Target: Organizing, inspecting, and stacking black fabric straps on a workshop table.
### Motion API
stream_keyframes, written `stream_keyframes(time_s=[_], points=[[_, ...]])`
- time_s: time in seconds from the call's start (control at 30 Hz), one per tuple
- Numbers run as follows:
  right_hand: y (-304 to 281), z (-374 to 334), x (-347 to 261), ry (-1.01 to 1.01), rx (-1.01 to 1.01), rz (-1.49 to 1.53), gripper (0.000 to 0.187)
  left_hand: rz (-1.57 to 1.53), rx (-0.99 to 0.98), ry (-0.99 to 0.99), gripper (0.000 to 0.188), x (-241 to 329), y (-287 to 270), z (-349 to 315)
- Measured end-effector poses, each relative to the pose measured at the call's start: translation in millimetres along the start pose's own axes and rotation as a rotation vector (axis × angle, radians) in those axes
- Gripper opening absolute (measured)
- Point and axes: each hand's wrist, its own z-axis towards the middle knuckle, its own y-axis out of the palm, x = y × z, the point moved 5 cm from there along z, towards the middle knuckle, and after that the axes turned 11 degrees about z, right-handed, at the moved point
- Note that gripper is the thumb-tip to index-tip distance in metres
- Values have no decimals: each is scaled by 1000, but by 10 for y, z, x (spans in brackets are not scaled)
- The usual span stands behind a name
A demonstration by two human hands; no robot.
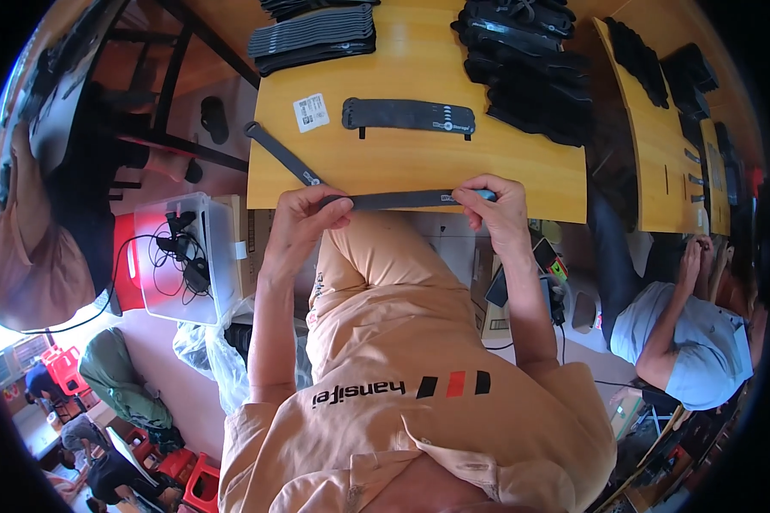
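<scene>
Left hand (310, 214) and right hand (498, 211), apart, are pinching a dark strap (402, 200), holding it straight along the table (530, 171)'s near edge; seemingly they're checking it, the next move probably calling for adding it to the strap pile (393, 114) beyond

I am in what looks like a small assembly or packing workshop. Dark straps (312, 43) lie in a neat stack on my yellow wooden table (530, 171), near a thick black pile (535, 103). A second wooden table (654, 162) bears more black pieces, with a co-worker (689, 342) beside it. Cables fill a clear bin (158, 295); other people (115, 466) are near red stools (202, 486).
</scene>
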Motion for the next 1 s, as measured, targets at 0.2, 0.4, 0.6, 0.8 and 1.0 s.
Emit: stream_keyframes(time_s=[0.2, 0.4, 0.6, 0.8, 1.0], points=[[-95, 126, -85, 21, -24, 153, 12, 16, 63, -34, 15, -15, -92, 284], [-263, 417, 9, -68, 64, 30, 13, 120, 167, -26, 10, -24, -150, 699], [-287, 618, -28, -141, 189, 83, 13, 78, 203, -5, 10, -90, -136, 968], [-340, 730, -7, -174, 211, 29, 12, 145, 241, 6, 10, -176, -154, 1121], [-321, 788, 46, -221, 274, 30, 9, 361, 358, 42, 12, -229, -157, 1181]])
